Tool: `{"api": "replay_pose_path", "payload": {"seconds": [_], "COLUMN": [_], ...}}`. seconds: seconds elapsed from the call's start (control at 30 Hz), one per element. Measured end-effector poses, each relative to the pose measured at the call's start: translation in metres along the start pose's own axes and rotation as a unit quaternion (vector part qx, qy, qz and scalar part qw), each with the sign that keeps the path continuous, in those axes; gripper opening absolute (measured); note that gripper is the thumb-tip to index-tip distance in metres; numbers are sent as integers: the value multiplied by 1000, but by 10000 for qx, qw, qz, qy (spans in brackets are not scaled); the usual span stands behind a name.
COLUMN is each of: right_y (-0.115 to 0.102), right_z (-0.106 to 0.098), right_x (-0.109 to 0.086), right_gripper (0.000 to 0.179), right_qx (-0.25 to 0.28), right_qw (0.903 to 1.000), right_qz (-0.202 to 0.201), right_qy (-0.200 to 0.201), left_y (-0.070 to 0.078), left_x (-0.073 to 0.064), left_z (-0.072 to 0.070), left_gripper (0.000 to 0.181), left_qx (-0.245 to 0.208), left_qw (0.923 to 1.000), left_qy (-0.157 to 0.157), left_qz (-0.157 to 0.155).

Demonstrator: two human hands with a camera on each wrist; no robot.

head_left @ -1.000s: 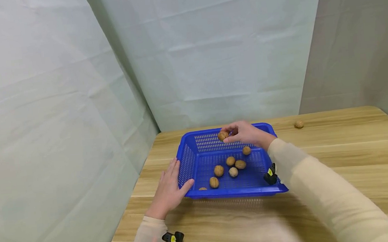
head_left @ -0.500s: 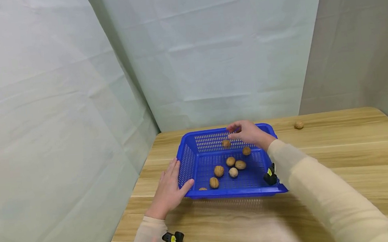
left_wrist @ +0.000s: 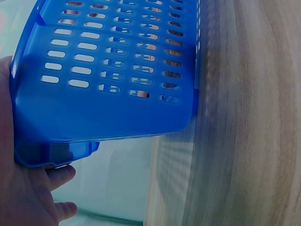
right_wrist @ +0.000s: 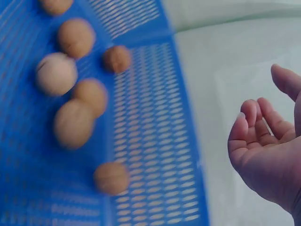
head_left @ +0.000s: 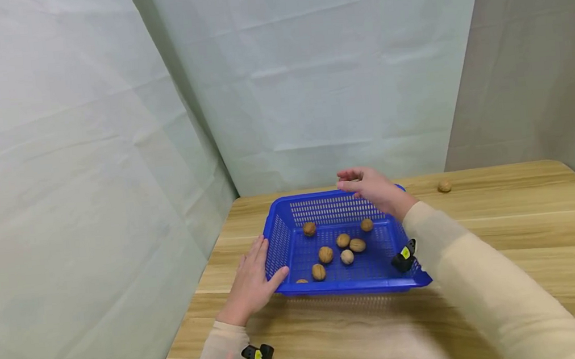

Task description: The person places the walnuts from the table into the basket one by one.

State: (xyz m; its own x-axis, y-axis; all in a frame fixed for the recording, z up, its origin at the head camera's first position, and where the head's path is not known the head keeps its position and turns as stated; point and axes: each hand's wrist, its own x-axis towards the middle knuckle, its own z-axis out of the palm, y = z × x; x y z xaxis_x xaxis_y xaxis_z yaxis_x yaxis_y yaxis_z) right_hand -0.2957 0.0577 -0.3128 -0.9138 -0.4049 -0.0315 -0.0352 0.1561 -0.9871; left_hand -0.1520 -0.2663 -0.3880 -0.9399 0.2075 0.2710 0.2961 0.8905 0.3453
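A blue plastic basket (head_left: 348,287) holds several walnuts, among them a pale walnut (head_left: 347,257) near the middle and a darker walnut (head_left: 309,229) by the back left. My left hand (head_left: 250,282) rests at the basket's front left corner, fingers fairly straight along the left rim, thumb on the front rim. Fingertips (left_wrist: 66,211) show past the rim in the left wrist view. Above the basket's back right rim is my right hand (head_left: 373,189), holding nothing. Its fingers (right_wrist: 238,129) bend loosely, with the thumb apart, in the right wrist view.
One more walnut (head_left: 444,186) lies on the wooden table (head_left: 517,228), right of the basket near the back edge. Pale cloth (head_left: 341,83) hangs behind the table and along its left side. Black wrist cameras sit on both sleeves.
My right hand has let go of a walnut, which dropped into the basket and now lies at the back left. That hand has since risen slightly rightward; my left hand has stayed put.
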Motion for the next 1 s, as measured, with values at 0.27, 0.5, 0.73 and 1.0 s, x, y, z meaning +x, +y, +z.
{"api": "replay_pose_path", "payload": {"seconds": [0.27,0.5,0.73,1.0], "right_y": [-46,-28,39,89], "right_z": [-32,-81,-137,-170], "right_x": [-50,-100,-120,-131], "right_gripper": [50,53,67,77], "right_qx": [948,553,-530,-1386], "right_qw": [9941,9962,9907,9693], "right_qz": [-453,-555,-89,386], "right_qy": [-270,379,1249,1993], "left_y": [4,3,2,3], "left_x": [1,5,6,7], "left_z": [0,-3,-3,-4], "left_gripper": [89,90,91,90], "left_qx": [-42,57,90,95], "left_qw": [10000,10000,9998,9999], "left_qy": [2,-81,-175,-130], "left_qz": [31,-17,-69,-2]}}
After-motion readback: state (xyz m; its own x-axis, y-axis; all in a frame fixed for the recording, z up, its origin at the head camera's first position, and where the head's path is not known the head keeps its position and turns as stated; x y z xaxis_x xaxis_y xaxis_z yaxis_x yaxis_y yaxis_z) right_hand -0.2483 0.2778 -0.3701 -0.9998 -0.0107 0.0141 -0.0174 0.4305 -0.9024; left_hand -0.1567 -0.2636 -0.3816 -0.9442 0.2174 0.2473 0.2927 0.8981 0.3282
